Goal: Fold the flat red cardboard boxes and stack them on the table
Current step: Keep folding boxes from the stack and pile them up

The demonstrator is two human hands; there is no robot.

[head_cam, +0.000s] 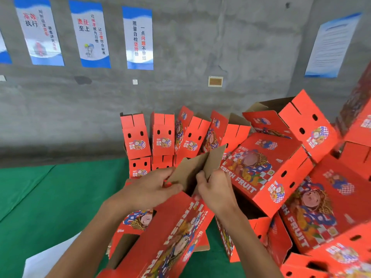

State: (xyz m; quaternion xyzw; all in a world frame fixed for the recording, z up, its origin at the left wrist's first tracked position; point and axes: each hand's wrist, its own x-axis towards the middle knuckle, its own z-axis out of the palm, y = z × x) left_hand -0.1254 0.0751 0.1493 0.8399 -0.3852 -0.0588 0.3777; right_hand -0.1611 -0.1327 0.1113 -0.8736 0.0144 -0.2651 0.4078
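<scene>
Currently both hands work mid-frame: left hand [151, 189] and right hand [215, 192] each pinch a brown flap [197, 167]. Flaps belong to the red fruit box [172, 237] at lower centre.

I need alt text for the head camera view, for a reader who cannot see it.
Two bare hands, the left hand and the right hand, grip the brown end flaps of a red cardboard box over a green table. Folded red boxes are piled behind and to the right, under posters on a grey wall.
</scene>
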